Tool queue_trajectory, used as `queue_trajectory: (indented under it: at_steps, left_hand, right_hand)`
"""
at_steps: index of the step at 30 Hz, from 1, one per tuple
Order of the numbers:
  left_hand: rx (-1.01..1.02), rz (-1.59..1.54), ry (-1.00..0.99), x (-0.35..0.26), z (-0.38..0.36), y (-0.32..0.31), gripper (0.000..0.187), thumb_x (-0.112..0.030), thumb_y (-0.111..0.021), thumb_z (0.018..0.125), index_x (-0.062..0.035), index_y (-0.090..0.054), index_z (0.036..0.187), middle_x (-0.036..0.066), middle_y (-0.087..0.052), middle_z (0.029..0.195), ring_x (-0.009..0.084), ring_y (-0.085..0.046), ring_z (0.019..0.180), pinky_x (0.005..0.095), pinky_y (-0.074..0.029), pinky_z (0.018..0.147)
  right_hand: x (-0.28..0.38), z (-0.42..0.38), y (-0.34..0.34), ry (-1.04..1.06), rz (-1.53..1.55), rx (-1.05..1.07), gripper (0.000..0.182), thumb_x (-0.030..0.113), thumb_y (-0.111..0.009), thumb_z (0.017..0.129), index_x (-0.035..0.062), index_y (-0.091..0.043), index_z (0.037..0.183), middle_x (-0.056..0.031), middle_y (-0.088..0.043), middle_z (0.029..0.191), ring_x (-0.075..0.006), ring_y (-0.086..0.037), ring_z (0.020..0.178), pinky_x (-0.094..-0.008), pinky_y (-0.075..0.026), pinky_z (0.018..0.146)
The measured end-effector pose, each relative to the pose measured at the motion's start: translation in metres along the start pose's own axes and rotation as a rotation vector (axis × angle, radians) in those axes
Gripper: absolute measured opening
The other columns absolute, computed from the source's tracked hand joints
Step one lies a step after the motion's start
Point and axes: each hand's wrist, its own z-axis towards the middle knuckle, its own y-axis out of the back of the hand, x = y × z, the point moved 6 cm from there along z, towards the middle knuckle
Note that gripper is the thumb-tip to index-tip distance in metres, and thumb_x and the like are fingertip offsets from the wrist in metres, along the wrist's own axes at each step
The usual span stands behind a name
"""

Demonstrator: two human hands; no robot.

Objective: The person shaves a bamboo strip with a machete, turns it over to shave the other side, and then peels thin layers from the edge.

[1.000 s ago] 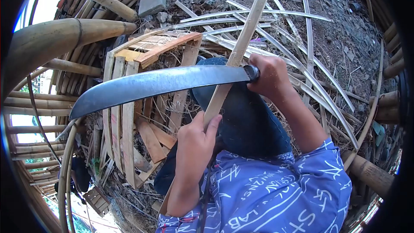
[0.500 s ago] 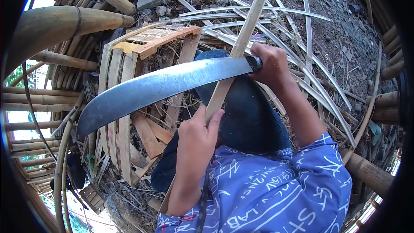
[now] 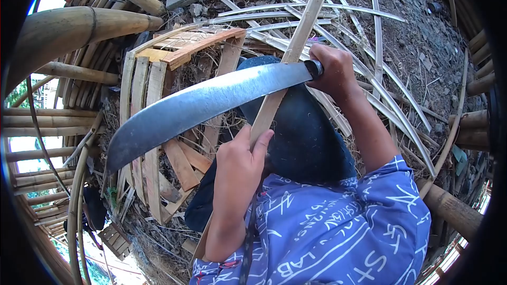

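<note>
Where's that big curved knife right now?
In the head view, the knife runs leftward from the right hand gripping it, crossing in front of the pale strip that the left hand holds.

A: How is the left hand (image 3: 240, 164) posed?
B: Curled, its back to the viewer, thumb (image 3: 261, 144) extended forward; left forearm (image 3: 226, 238) directly behind.
A: And the right hand (image 3: 334, 68)?
B: Clenched, farther forward, the right forearm (image 3: 373, 126) slanting outward from wrist to elbow.

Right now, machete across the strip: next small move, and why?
Probably slide the machete a little along the strip, away from the left hand: it crosses the strip close to the right hand holding it, and the left hand grips the strip below.
</note>
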Motion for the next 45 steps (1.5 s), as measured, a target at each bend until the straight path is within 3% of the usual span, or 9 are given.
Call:
queue_trajectory:
  at_steps: [10,16,19,21,25,31,34,36,45]
  left_hand:
    - [0.018,-0.003,-0.011,0.008,0.004,0.0,0.035,-0.029,-0.064,0.092,0.0055,-0.062,0.089,0.011,-0.052,0.056,0.0118,-0.043,0.05,0.0301,-0.036,0.047]
    - [0.136,-0.114,0.142,0.015,0.006,-0.008,0.035,-0.029,-0.063,0.092,0.0062,-0.063,0.094,0.006,-0.06,0.06,0.0097,-0.06,0.05,0.0237,-0.045,0.045]
    - [0.125,-0.095,0.127,0.014,0.005,-0.007,0.036,-0.029,-0.063,0.092,0.007,-0.063,0.094,0.009,-0.062,0.06,0.0135,-0.065,0.054,0.0247,-0.05,0.05]
    - [0.108,-0.069,0.11,0.008,0.004,-0.004,0.038,-0.03,-0.06,0.093,0.0038,-0.056,0.077,0.018,-0.059,0.054,0.0304,-0.065,0.054,0.0374,-0.048,0.051]
    - [0.082,-0.022,0.072,0.011,0.003,-0.003,0.038,-0.03,-0.061,0.092,0.0034,-0.055,0.075,0.018,-0.058,0.053,0.0327,-0.064,0.053,0.0388,-0.046,0.05]
    - [0.094,-0.057,0.1,0.01,0.002,-0.003,0.035,-0.027,-0.06,0.093,0.0035,-0.055,0.075,0.019,-0.057,0.053,0.0359,-0.062,0.053,0.0416,-0.046,0.051]
    - [0.072,-0.045,0.086,0.012,0.003,-0.002,0.035,-0.026,-0.06,0.093,0.0036,-0.055,0.075,0.019,-0.057,0.053,0.0353,-0.062,0.053,0.041,-0.046,0.051]
    - [0.04,0.021,0.046,0.011,0.007,0.0,0.03,-0.024,-0.062,0.093,0.0057,-0.064,0.098,0.009,-0.062,0.063,0.0138,-0.064,0.053,0.0255,-0.049,0.048]
    - [0.052,-0.174,0.103,0.009,0.014,-0.009,0.031,-0.025,-0.061,0.094,0.0067,-0.064,0.097,0.007,-0.062,0.063,0.0111,-0.062,0.053,0.0247,-0.05,0.048]
  right_hand:
    - [-0.017,-0.007,0.007,-0.036,-0.085,-0.062,0.03,0.023,-0.076,0.059,0.0086,-0.052,0.071,-0.0105,-0.059,0.065,-0.0323,-0.062,0.062,-0.0428,-0.048,0.054]
    - [-0.02,-0.01,0.012,-0.07,-0.118,-0.068,0.029,0.021,-0.075,0.059,0.0094,-0.052,0.071,-0.0109,-0.06,0.066,-0.033,-0.062,0.062,-0.0428,-0.048,0.054]
    - [-0.024,-0.013,0.009,-0.072,-0.124,-0.055,0.032,0.022,-0.077,0.057,0.0098,-0.052,0.073,-0.011,-0.06,0.066,-0.0331,-0.062,0.063,-0.0429,-0.049,0.055]
    - [-0.027,-0.013,0.009,-0.065,-0.118,-0.062,0.037,0.021,-0.08,0.054,0.0098,-0.052,0.074,-0.0108,-0.061,0.067,-0.0332,-0.063,0.064,-0.0429,-0.049,0.056]
    - [-0.041,-0.021,0.01,-0.109,-0.158,-0.018,0.043,0.015,-0.084,0.047,0.0092,-0.053,0.077,-0.0108,-0.062,0.071,-0.0339,-0.063,0.068,-0.0425,-0.049,0.059]
    - [-0.055,-0.03,0.01,-0.143,-0.189,0.002,0.041,0.014,-0.082,0.049,0.0091,-0.054,0.078,-0.0106,-0.063,0.073,-0.0346,-0.063,0.069,-0.0435,-0.05,0.061]
    - [-0.045,-0.029,0.007,-0.184,-0.175,-0.004,0.036,0.014,-0.08,0.05,0.0094,-0.055,0.076,-0.0112,-0.063,0.071,-0.0349,-0.063,0.068,-0.044,-0.05,0.061]
    - [-0.037,-0.03,0.003,-0.227,-0.163,-0.005,0.034,0.014,-0.079,0.051,0.0096,-0.056,0.075,-0.0115,-0.062,0.069,-0.0351,-0.063,0.067,-0.0444,-0.05,0.061]
    - [-0.014,-0.002,0.014,-0.158,-0.236,-0.083,0.025,0.015,-0.076,0.056,0.0101,-0.06,0.075,-0.0097,-0.064,0.068,-0.0297,-0.065,0.064,-0.0405,-0.051,0.057]
